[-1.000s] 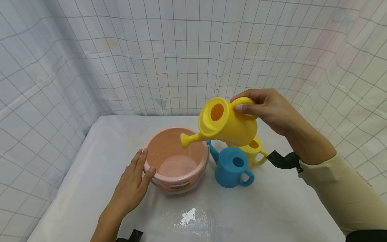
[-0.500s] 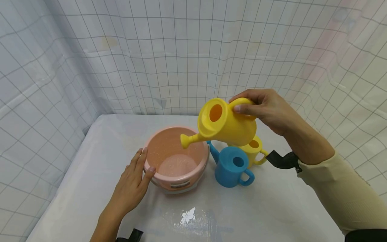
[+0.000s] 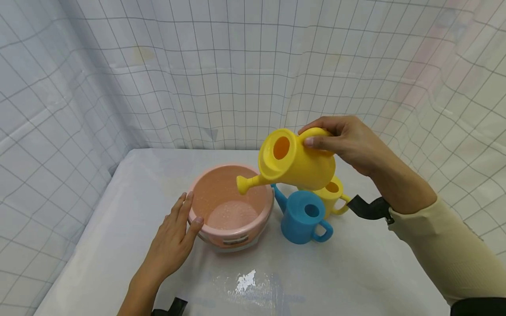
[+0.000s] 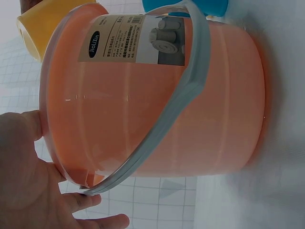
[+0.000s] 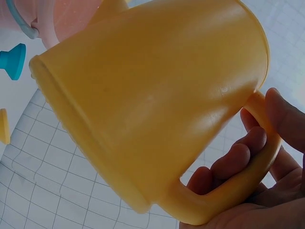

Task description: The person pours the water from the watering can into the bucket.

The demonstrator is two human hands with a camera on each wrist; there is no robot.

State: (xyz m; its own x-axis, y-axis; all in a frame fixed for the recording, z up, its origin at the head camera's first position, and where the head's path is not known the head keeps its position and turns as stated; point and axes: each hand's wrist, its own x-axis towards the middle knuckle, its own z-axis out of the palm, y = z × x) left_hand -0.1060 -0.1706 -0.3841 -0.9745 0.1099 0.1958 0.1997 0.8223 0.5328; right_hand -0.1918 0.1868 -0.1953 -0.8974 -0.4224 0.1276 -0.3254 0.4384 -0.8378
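Note:
My right hand (image 3: 345,142) grips the handle of a yellow watering can (image 3: 304,164), its fingers curled through the loop in the right wrist view. The can is tipped left, and its spout end (image 3: 243,184) hangs over a pink bucket (image 3: 237,231). Water speckles show on the bucket's bottom. My left hand (image 3: 170,239) rests on the bucket's left rim with fairly straight fingers. In the left wrist view the bucket (image 4: 152,119) shows a paper label and a grey carrying handle (image 4: 176,109) hanging down its side.
A blue watering can (image 3: 300,224) stands right of the bucket. Behind it is a second yellow watering can (image 3: 330,197), partly hidden. A wet patch (image 3: 247,283) shines on the white table (image 3: 118,210) in front. Gridded white curtains (image 3: 253,79) surround the table.
Almost nothing differs. The held watering can is tipped over the bucket throughout, with only a very slight shift left, and my left hand stays on the rim.

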